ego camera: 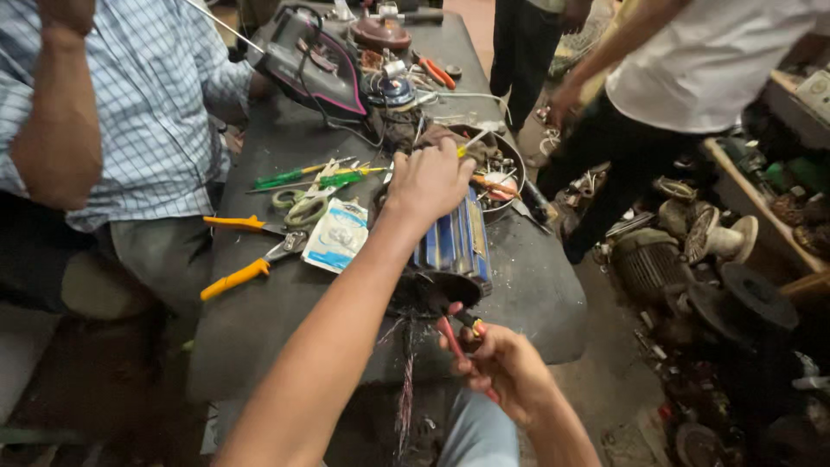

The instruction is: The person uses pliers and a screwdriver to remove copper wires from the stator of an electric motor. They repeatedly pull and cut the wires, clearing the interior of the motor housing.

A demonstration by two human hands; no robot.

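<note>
A blue finned motor body (pixel 454 246) lies on the dark workbench (pixel 285 320), its open end toward me. My left hand (pixel 428 177) rests on its far end, fingers curled over the top. At the near open end my right hand (pixel 506 367) grips red-handled pliers (pixel 454 337) whose jaws point into the opening. Thin wire strands (pixel 405 380) hang down from that end over the bench edge.
Yellow-handled pliers (pixel 246 251), green scissors (pixel 303 207), green screwdrivers (pixel 316 177) and a small packet (pixel 337 235) lie left of the motor. A metal bowl (pixel 510 186) of tools sits behind it. A person in a checked shirt (pixel 130 112) sits left; another stands right (pixel 692 60). Motor parts (pixel 692 259) litter the floor.
</note>
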